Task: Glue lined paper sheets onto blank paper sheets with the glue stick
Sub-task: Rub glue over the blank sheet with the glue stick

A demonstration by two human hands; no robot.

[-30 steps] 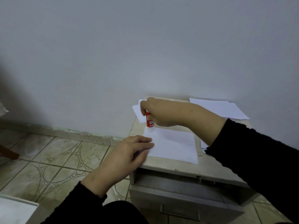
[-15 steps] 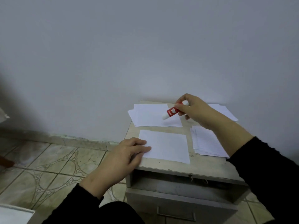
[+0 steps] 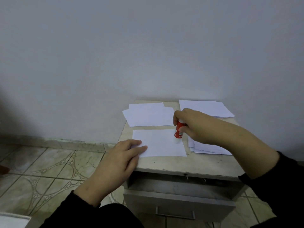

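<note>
So the right hand [image 3: 195, 127] has come back down from over the back pile; half a second ago the glue stick [image 3: 178, 131] was tilted in the air, now it stands nearly upright with its tip on the sheet [image 3: 164, 143] near the right edge, fingers clamped round it. Left hand [image 3: 121, 157] hasn't budged, fingers flat and close together, pinning the sheet's near-left corner to the surface [image 3: 205, 163]. Paper piles sit behind and right.
</note>
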